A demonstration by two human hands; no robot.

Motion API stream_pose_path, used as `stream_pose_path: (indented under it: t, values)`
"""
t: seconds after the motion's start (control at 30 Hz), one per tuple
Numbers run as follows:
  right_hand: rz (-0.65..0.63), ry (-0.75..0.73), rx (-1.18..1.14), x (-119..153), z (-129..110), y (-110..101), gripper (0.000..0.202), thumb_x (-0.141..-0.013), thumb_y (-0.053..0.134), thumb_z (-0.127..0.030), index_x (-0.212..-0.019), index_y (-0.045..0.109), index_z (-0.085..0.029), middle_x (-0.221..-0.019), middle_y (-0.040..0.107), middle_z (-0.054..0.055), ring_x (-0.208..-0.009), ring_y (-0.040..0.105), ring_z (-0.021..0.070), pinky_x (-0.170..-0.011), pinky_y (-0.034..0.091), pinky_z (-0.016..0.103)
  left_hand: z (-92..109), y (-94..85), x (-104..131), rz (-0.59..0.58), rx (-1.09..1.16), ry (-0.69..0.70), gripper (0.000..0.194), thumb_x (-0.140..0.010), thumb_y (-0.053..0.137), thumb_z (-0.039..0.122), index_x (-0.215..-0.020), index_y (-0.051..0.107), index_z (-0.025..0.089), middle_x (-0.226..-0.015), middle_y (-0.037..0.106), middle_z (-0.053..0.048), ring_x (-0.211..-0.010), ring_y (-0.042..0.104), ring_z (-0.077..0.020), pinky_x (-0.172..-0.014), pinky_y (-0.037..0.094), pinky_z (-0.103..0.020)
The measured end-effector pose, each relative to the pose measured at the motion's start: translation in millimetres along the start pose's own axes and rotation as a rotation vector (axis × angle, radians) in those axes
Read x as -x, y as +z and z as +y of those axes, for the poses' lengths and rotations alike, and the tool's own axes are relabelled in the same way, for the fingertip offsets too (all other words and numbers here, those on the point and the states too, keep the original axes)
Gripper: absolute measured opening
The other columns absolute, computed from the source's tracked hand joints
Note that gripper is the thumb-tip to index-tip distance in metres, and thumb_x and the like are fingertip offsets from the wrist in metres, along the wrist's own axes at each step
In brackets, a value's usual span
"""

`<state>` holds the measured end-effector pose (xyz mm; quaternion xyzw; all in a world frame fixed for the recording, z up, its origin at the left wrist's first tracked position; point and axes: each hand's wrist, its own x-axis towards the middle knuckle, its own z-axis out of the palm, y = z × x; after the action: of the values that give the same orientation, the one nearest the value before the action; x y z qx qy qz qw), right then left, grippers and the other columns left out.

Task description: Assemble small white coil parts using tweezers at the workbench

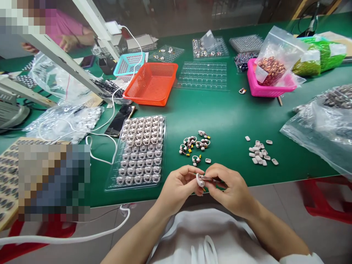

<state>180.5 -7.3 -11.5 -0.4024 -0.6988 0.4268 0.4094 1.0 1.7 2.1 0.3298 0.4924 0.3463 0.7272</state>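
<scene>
At the far left, a wooden board (pixel 8 183) set with dark oval pieces is seen, partly blurred out. On the green desk (pixel 217 113), a phone (pixel 120 121) is laid flat just beside a clear tray (pixel 164 154), whose rows are filled with pale rounded parts. Behind the tray, a red basket (pixel 154 98) is placed. Near the desk's front edge, a small pale curved piece (pixel 200 180) is pinched between the fingertips of the left hand (pixel 177 187); beyond it, a loose cluster of similar pieces (pixel 202 145) with yellow tips is scattered. Tweezers (pixel 211 179) are gripped in the right hand (pixel 232 189) — its fingers closed around them — and their tip is held at the piece. Farther right, pale caps (pixel 255 160) are heaped loosely. Behind these, a pink basket (pixel 264 91) is loaded with a bag of copper-coloured parts (pixel 271 68). At the right edge, a clear sack (pixel 334 119) of grey parts is partly cut off.
</scene>
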Motion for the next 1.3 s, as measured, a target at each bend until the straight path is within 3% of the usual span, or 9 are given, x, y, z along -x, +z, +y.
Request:
stream_pose_path:
  t: [0.2,0.43,0.73,0.9,1.1,1.2,1.3]
  values:
    - [0.064,0.053,-0.093,2.2,5.0,4.5,0.012,-0.092,0.06,-0.014,-0.095,0.069,-0.021,-0.082,0.065,0.002,-0.063,0.055,0.012,-0.054,0.044,0.023,-1.9,-2.0,-1.2,-0.003,0.052,-0.037,0.034,-0.067,0.086,0.037,-0.085,0.071,0.013,-0.061,0.072,-0.002,-0.052,0.067,-0.0133,-0.055,0.057,-0.024]
    - [-0.117,-0.07,-0.024,-0.7,6.3,-7.1,0.023,-0.09,0.058,-0.008,-0.105,0.069,-0.023,-0.089,0.068,0.004,-0.077,0.063,0.0145,-0.066,0.05,0.025,-4.1,-8.7,-4.2,-0.103,0.103,-0.166,0.032,-0.066,0.087,0.033,-0.083,0.068,0.014,-0.058,0.068,0.0,-0.046,0.061,-0.0103,-0.045,0.053,-0.02]
    - [-0.332,-0.071,0.224,-12.1,1.2,-19.7,0.014,-0.083,0.058,-0.008,-0.088,0.063,-0.021,-0.077,0.062,0.0,-0.065,0.055,0.0128,-0.061,0.045,0.023,-6.0,-8.3,-7.2,-0.151,0.046,-0.186,0.036,-0.062,0.088,0.029,-0.081,0.061,0.015,-0.057,0.069,0.0,-0.047,0.063,-0.0109,-0.048,0.056,-0.022]
    - [-0.254,0.041,0.205,-13.2,3.5,-16.3,0.01,-0.083,0.058,-0.011,-0.083,0.061,-0.02,-0.073,0.061,-0.001,-0.062,0.053,0.0118,-0.058,0.042,0.022,-10.3,-4.0,-5.5,-0.041,-0.032,-0.027,0.028,-0.068,0.085,0.032,-0.082,0.071,0.012,-0.068,0.072,-0.002,-0.057,0.066,-0.0113,-0.058,0.057,-0.023]
    - [-0.107,0.339,-0.011,-11.2,10.3,-5.2,0.011,-0.09,0.059,-0.024,-0.081,0.062,-0.019,-0.065,0.053,-0.004,-0.054,0.043,0.0098,-0.048,0.034,0.021,-17.2,-6.2,1.6,-0.041,-0.288,0.216,0.027,-0.089,0.063,0.029,-0.109,0.076,0.016,-0.108,0.076,-0.01,-0.09,0.072,-0.0224,-0.076,0.062,-0.032]
    - [-0.105,0.4,-0.076,-10.8,12.0,-2.4,0.017,-0.092,0.06,-0.032,-0.082,0.062,-0.019,-0.063,0.05,-0.005,-0.054,0.04,0.0099,-0.049,0.032,0.022,-22.0,-9.8,1.3,0.016,-0.368,0.278,0.029,-0.088,0.064,0.023,-0.115,0.074,0.016,-0.105,0.077,-0.01,-0.089,0.073,-0.0228,-0.078,0.062,-0.033]
    - [-0.117,0.429,-0.107,-10.1,12.7,-1.7,0.017,-0.093,0.06,-0.034,-0.084,0.063,-0.019,-0.064,0.05,-0.004,-0.056,0.04,0.0107,-0.051,0.033,0.022,-25.3,-12.2,0.0,0.065,-0.418,0.331,0.02,-0.087,0.065,0.022,-0.103,0.075,0.016,-0.092,0.078,-0.008,-0.082,0.073,-0.0212,-0.075,0.061,-0.031]
